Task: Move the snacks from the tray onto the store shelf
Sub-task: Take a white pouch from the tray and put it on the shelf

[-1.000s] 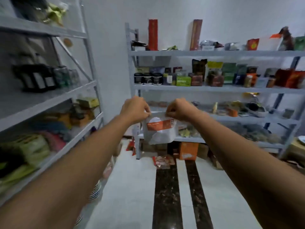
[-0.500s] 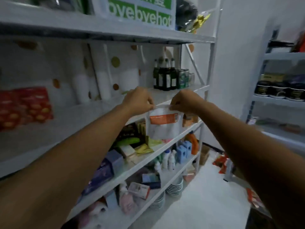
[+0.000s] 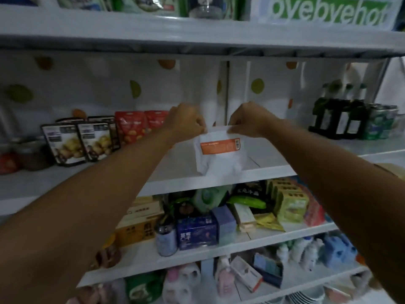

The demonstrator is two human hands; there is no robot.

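l hand [image 3: 186, 122], r hand [image 3: 249, 120] pinch pouch [image 3: 219, 160] at shelf [image 3: 197, 187] btwn bags [image 3: 72, 143], bottles [image 3: 337, 120].

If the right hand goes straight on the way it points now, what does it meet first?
The right hand, pinching the pouch, would probably meet the white dotted packs at the back of the shelf first; the space between looks free, though depth is unclear.

view: swung square onto shelf [image 3: 179, 170] | pouch [image 3: 220, 154]: carried over its board
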